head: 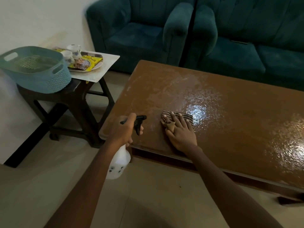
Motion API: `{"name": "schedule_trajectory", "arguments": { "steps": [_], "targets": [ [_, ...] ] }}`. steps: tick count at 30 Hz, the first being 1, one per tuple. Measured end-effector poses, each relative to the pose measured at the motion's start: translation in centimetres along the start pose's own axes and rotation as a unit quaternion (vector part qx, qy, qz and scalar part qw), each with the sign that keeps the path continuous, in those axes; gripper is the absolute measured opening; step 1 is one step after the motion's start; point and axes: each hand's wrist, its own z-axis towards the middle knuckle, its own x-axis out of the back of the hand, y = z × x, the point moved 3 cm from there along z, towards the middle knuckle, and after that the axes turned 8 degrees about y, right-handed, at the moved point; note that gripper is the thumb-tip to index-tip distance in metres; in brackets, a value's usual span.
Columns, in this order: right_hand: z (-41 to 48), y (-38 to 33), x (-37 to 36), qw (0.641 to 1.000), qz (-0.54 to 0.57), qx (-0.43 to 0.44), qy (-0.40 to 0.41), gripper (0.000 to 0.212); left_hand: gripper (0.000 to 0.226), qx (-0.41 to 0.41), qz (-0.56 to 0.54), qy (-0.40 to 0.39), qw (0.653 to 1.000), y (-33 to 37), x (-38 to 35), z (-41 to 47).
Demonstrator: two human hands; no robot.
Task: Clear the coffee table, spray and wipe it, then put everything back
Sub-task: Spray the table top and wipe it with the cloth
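My left forearm (88, 181) and right forearm (227, 181) are reaching in from the bottom edge, closest to the viewer. My left grip (125, 129) is wrapping around the neck of a white spray bottle (118, 162), one finger lying on the black trigger. The bottle is hanging just off the near left corner of the brown bench (238, 99), above the floor. It is looking like light, smooth plastic, probably slick when wet, so the neck is the sure place to hold it. My right grip (181, 135) is lying flat with fingers straight, pressing a folded striped cloth (186, 117) onto the wet, shining bench top. The cloth is looking soft and limp, best pushed under a flat palm. At the left, a side bench (108, 63) is carrying a teal basket (36, 69) and a tray (98, 66) with cups (74, 49).
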Motion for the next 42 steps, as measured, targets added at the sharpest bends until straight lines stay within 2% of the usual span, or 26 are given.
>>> {"name": "schedule_trajectory", "arguments": {
  "steps": [3, 9, 13, 19, 29, 37, 39, 42],
  "targets": [
    [-0.9, 2.0, 0.3, 1.0, 0.02, 0.007, 0.0, 0.065, 0.063, -0.029, 0.043, -0.017, 0.999, 1.1, 0.3, 1.0],
    [-2.2, 8.9, 1.5, 0.993, 0.029, -0.119, 0.003, 0.053, 0.064, -0.035, 0.084, -0.095, 0.991, 3.2, 0.0, 4.0],
    [-2.0, 10.1, 1.6, 0.99, 0.032, -0.138, 0.008, 0.05, 0.064, -0.021, 0.114, -0.075, 0.99, 4.1, -1.7, 4.7],
    [1.0, 11.3, 1.8, 0.987, 0.044, -0.156, 0.004, 0.057, 0.058, 0.03, 0.086, -0.033, 0.995, 4.6, -2.9, 5.3],
    [9.5, 12.0, 2.4, 0.992, 0.045, -0.114, -0.008, 0.057, 0.06, 0.084, 0.078, 0.012, 0.993, 5.2, -3.6, 7.1],
    [13.6, 9.1, 1.5, 0.995, 0.045, -0.091, -0.014, 0.059, 0.065, 0.063, 0.078, 0.042, 0.994, 5.5, -2.7, 7.8],
    [13.8, 6.6, 1.2, 0.997, 0.04, -0.056, -0.026, 0.061, 0.064, 0.052, 0.081, 0.061, 0.994, 5.8, -2.6, 8.0],
    [11.8, 1.9, 0.2, 0.995, 0.043, 0.074, -0.043, 0.061, 0.065, 0.05, 0.084, 0.078, 0.992, 6.3, -2.7, 8.4]
  ]
}}
